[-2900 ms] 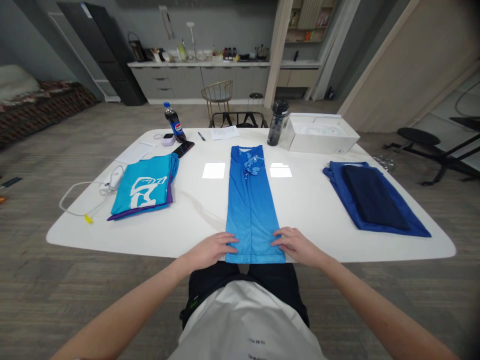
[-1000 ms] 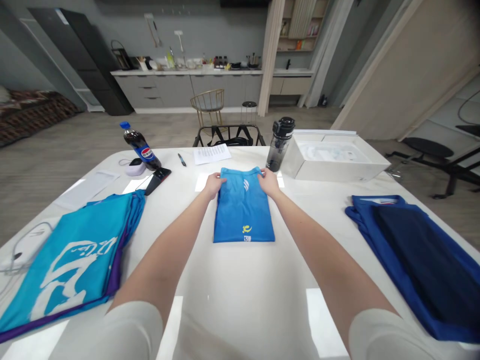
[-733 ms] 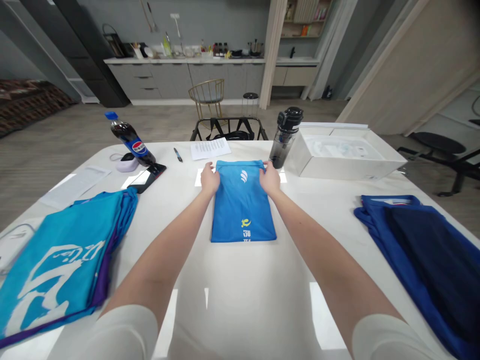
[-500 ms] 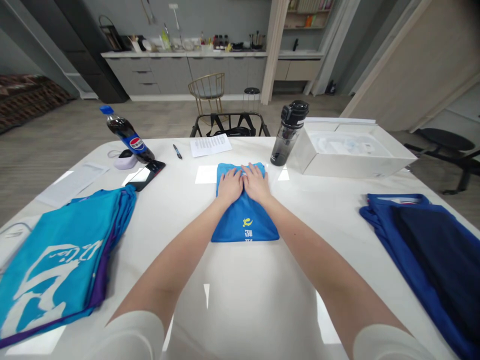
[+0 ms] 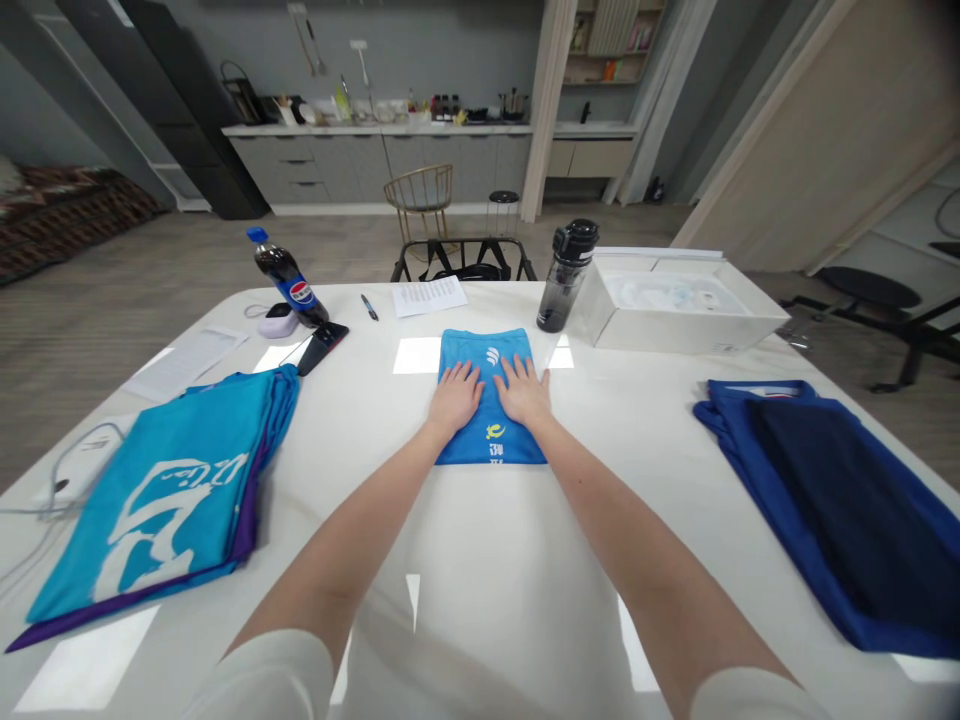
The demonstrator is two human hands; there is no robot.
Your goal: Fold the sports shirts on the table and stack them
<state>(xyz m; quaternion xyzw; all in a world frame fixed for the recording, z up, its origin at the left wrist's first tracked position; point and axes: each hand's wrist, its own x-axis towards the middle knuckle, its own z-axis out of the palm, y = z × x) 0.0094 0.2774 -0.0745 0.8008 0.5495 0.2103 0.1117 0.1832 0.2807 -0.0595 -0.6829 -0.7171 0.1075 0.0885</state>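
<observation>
A blue garment (image 5: 480,345), folded into a rectangle, lies flat in front of me on the white table (image 5: 450,590). White and yellow marks are printed on it. My left hand (image 5: 455,398) rests palm down on its left side, fingers stretched out and apart. On its right side lies my right hand (image 5: 523,392), also flat with spread fingers, the thumb at the fabric's edge. Parts of the garment are covered by both hands. To the left is a stack of turquoise and purple garments (image 5: 217,420); to the right, folded dark blue garments (image 5: 840,490).
A cola bottle (image 5: 289,280) and a phone (image 5: 324,347) are at the back left, near a pen (image 5: 369,307) and a printed sheet (image 5: 429,296). A dark water bottle (image 5: 562,280) stands beside an open white box (image 5: 675,328) at the back right.
Both hands have slid toward me over the garment, and their fingers are more spread. The garment now lies flatter and squarer, its far end uncovered. The camera view has shifted slightly.
</observation>
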